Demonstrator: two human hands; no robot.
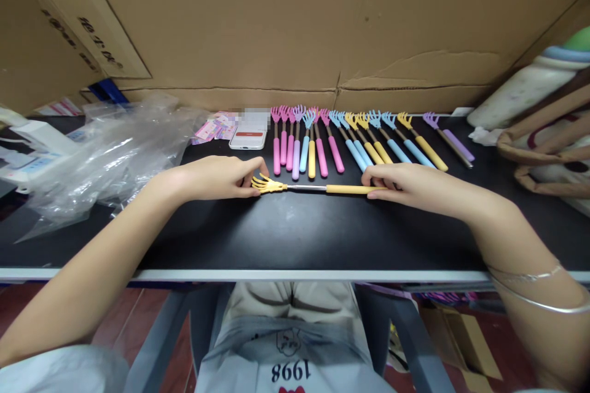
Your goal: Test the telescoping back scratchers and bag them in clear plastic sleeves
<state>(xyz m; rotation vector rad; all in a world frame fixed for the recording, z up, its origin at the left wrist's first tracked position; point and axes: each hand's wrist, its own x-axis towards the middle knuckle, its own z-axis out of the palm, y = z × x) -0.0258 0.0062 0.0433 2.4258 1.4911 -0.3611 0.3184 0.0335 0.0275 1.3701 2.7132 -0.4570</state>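
A yellow back scratcher (pixel 346 189) with a claw-shaped head and a metal shaft lies level across the black table (pixel 295 239). My left hand (pixel 221 177) pinches the tips of its claw head. At the other end, my right hand (pixel 403 183) has its fingers closed round the end of the yellow handle. Behind it, several more back scratchers stand in a row, heads away from me: a pink one (pixel 332 153), a blue one (pixel 418 152) and a yellow one (pixel 433 152) among them. A purple one (pixel 458 147) at the right end has a loose purple handle piece (pixel 460 143) beside it.
Clear plastic bags (pixel 124 153) are heaped at the left, beside a white device (pixel 41 147). A phone (pixel 249 135) and pink cards (pixel 214 128) lie at the back. On the right are a bottle (pixel 520 92) and a brown-handled bag (pixel 548 147). A cardboard wall (pixel 276 24) closes the back.
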